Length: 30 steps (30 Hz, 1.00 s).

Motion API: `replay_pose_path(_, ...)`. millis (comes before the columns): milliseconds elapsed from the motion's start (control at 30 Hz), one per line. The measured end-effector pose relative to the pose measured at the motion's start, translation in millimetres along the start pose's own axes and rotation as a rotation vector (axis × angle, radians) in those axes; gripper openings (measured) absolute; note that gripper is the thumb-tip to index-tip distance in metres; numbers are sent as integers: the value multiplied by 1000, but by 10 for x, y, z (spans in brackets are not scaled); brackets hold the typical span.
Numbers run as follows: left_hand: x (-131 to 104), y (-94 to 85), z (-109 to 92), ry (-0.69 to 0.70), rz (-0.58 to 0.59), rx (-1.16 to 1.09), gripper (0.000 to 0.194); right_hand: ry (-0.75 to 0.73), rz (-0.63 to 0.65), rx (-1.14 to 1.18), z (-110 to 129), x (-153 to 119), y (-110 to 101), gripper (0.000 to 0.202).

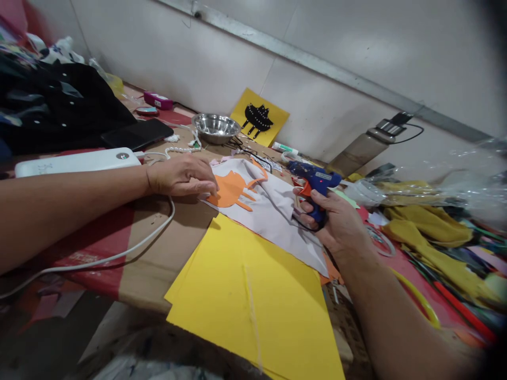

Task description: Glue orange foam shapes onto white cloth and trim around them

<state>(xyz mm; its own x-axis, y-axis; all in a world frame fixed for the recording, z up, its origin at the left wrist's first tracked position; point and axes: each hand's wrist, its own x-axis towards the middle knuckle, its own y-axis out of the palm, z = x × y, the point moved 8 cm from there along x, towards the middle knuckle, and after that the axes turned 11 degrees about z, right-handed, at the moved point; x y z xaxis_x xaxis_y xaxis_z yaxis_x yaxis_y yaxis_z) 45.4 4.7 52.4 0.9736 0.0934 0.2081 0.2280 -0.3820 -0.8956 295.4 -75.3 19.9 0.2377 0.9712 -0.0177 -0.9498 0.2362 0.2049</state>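
A hand could pass low over the sheets (209, 274) at the tabletop's (158, 258) near edge; left of them the cable (172, 210) crosses. The right hand (343, 224) and glue gun (315, 175) bar the right side, bowl (216, 138) and bottle (359, 151) the far edge.

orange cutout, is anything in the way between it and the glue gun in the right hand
Only folds of the white cloth under the orange cutout rise between it and the glue gun in the right hand; nothing else visible does. The left hand is at the cutout's opposite edge, outside that gap.
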Motion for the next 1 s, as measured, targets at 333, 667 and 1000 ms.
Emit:
replay_pose_path(333, -52, -81, 45, -47, -72, -58, 49, 3, 20, -30, 15, -8, 25, 28)
replay_pose_path(667, 81, 216, -69, 69, 172, -92, 40, 11, 53, -50, 13, -5, 45, 22)
replay_pose_path(1000, 89, 278, -123, 126, 237, 17, 39, 18, 75, -30, 3, 1, 65, 17)
